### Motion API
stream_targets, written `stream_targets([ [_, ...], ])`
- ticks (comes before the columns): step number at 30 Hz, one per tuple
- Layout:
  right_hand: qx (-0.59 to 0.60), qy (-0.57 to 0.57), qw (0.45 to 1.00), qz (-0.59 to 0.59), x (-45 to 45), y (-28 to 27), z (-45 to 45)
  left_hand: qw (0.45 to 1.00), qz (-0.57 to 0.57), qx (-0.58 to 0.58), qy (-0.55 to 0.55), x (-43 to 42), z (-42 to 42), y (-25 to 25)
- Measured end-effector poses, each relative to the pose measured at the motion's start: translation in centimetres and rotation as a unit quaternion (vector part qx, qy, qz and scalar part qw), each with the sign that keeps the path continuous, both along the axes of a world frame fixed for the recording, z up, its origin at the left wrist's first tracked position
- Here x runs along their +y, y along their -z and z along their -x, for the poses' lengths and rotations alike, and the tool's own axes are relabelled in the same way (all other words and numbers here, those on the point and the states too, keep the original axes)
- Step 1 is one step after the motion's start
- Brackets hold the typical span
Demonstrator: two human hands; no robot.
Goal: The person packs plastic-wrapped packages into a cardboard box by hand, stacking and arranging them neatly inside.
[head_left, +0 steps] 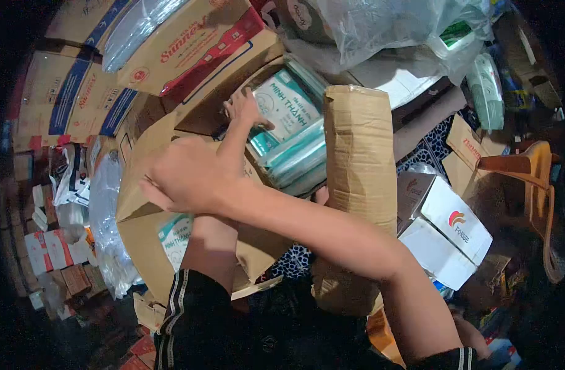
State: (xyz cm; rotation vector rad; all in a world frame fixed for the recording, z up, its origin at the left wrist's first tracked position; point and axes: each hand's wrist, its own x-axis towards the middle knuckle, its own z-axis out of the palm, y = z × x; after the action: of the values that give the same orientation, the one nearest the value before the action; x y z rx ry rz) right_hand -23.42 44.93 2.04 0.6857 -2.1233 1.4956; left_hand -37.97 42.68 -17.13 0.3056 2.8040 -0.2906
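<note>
My left hand reaches into an open cardboard carton. Its fingers are spread at the left edge of a clear-wrapped, teal-and-white packet printed "MINH THANH". More wrapped teal packets lie beside it in the carton. Crossing over my left forearm, my right hand is closed above the left side of the carton; a thin dark edge shows at its fingers, too unclear to name. Another "MINH THANH" packet shows partly beneath my arms. A tall brown cardboard piece stands to the right of the carton.
Sunnest-style printed cartons are stacked at the upper left. Clear plastic bags lie left, and a large plastic bag at the top. A white "FOIISE"-like box and an orange-brown chair are on the right.
</note>
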Motion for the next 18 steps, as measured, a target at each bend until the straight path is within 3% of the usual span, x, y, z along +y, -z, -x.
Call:
stream_targets([
  [5, -0.026, -0.009, 0.998, -0.05, 0.7, 0.3, 0.4, 1.0, -0.021, 0.016, -0.005, 0.7, 0.9, -2.8],
  [6, -0.018, 0.007, 0.999, -0.039, 0.7, 0.5, 0.6, 0.997, -0.054, 0.047, 0.02, 0.6, 0.4, -3.6],
  [9, -0.001, 0.051, 0.999, -0.009, 0.3, 1.1, 1.2, 0.991, -0.104, -0.079, 0.026, -0.1, 2.5, -3.4],
  [10, 0.001, 0.066, 0.998, -0.002, 0.7, 1.1, 1.3, 0.986, -0.144, -0.035, 0.08, -0.2, 1.9, -4.2],
  [14, 0.01, 0.161, 0.987, 0.01, 1.4, 0.7, 1.9, 0.977, -0.2, -0.022, 0.078, 0.4, -0.9, -9.5],
  [18, -0.002, 0.264, 0.962, 0.065, 2.6, 1.4, 3.0, 0.856, -0.511, -0.084, -0.002, -3.0, -1.0, -12.2],
])
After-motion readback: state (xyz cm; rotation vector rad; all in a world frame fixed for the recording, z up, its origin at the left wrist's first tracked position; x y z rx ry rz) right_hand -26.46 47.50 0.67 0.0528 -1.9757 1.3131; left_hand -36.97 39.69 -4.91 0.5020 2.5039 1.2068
